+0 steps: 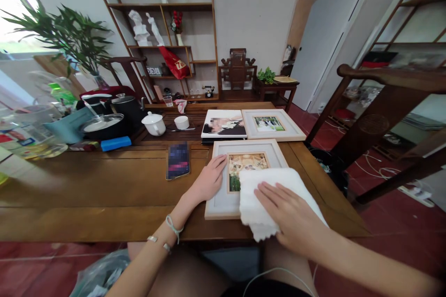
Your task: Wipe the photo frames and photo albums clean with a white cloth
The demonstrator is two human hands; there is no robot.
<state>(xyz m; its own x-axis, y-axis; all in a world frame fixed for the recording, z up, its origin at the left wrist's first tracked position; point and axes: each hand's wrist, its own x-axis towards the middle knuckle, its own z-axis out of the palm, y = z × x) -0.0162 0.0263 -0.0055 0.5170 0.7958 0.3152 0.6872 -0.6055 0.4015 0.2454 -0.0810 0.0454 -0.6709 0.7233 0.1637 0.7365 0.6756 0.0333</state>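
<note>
A light wooden photo frame (223, 148) lies flat on the brown table (104, 185) in front of me. My left hand (209, 178) rests flat on the frame's left border, fingers stretched out. My right hand (287, 213) lies flat, fingers apart, on a folded white cloth (254, 185). The cloth covers the frame's lower right part and hangs a little over the table's near edge.
Two more framed pictures (273, 125) (224, 124) lie further back. A phone (178, 161) lies left of the frame. White cups (154, 124), a black pot (102, 126) and a blue block (116, 143) stand at the left. A dark wooden chair (390, 116) is at the right.
</note>
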